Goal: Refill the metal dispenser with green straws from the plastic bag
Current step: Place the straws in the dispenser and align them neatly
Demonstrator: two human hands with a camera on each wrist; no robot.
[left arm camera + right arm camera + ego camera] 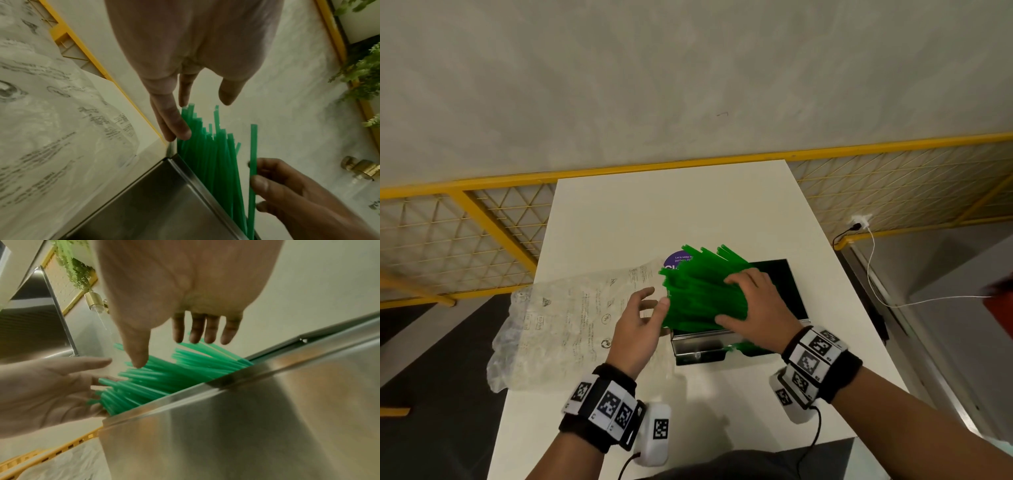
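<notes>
The metal dispenser (698, 346) stands on the white table (671, 212) with its dark lid (789, 291) open. A fanned bundle of green straws (695, 294) lies slanted in it, the ends sticking out past its left side. My right hand (722, 299) lies flat on top of the bundle with fingers spread. My left hand (654, 301) is open, its straight fingers touching the straw ends. The clear printed plastic bag (558, 325) lies flattened to the left. The wrist views show the straws (216, 162) (164, 374) against the dispenser wall (164, 203) (246, 418).
A round purple sticker (675, 261) lies on the table behind the straws. A yellow mesh railing (482, 222) runs behind and to the left of the table. A white charger (859, 221) with a cable hangs at the right. The bag overhangs the table's left edge.
</notes>
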